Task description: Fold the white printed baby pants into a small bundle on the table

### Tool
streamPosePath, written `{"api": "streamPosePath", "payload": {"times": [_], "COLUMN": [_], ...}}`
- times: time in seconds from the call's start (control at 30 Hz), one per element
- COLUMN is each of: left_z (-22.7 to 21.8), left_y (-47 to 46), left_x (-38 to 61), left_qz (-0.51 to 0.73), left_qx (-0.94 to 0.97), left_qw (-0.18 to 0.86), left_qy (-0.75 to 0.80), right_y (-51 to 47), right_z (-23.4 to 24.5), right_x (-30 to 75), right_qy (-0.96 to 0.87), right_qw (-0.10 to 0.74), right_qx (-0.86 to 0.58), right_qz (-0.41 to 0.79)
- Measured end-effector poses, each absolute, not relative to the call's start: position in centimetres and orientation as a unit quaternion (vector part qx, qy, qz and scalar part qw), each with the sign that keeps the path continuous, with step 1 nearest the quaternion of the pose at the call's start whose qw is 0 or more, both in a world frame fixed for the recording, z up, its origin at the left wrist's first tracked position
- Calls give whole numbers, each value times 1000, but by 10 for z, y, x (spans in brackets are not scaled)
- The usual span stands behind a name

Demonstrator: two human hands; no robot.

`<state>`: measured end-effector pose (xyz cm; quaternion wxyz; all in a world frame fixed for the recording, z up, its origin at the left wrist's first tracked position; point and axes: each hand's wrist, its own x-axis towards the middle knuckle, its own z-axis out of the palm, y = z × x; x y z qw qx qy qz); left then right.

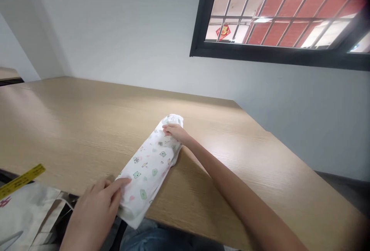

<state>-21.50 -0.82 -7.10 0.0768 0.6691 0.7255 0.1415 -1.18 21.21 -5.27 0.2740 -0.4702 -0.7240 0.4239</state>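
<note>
A long, narrow white garment [154,162] with green and pink animal prints lies folded at a slant on the table. Its far end is gathered, as if elastic; its straight near end hangs slightly over the front edge. Whether it is a pair of pants, I cannot tell for sure. My left hand [100,201] grips the garment's left side close to the near end, index finger on top and the thumb mostly hidden. Near the gathered end, my right hand [175,132] has its fingers curled together on the cloth.
The wooden table [86,128] runs back to a pale wall under a barred window [277,16]. At lower left, beside the front edge, are a white bag [31,208] and a yellow strip with markings [23,181]. My legs [164,239] are below the edge.
</note>
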Motion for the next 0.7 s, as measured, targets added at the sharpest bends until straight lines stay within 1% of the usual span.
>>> {"api": "streamPosePath", "payload": {"times": [0.2, 0.33, 0.43, 0.5, 0.6, 0.67, 0.7], "left_z": [-55, -48, -38, -29, -20, -20, -23], "left_y": [-14, -21, -18, -3, 46, 89, 110], "left_x": [-162, -137, -134, -135, -133, -128, -125], "left_qz": [72, 41, 52, 78, 113, 118, 126], "left_qx": [755, 804, 813, 839, 891, 902, 899], "left_qw": [108, 83, 64, 64, 71, 81, 83], "left_qy": [643, 587, 576, 535, 434, 408, 412], "right_y": [218, 211, 197, 184, 166, 159, 158], "right_z": [-45, -38, -32, -28, -21, -18, -18], "right_x": [27, 44, 52, 55, 58, 58, 57], "right_qy": [-713, -723, -737, -747, -774, -801, -823], "right_qw": [256, 240, 226, 209, 180, 167, 156], "right_qx": [-504, -500, -490, -481, -456, -438, -430], "right_qz": [415, 411, 408, 407, 402, 371, 336]}}
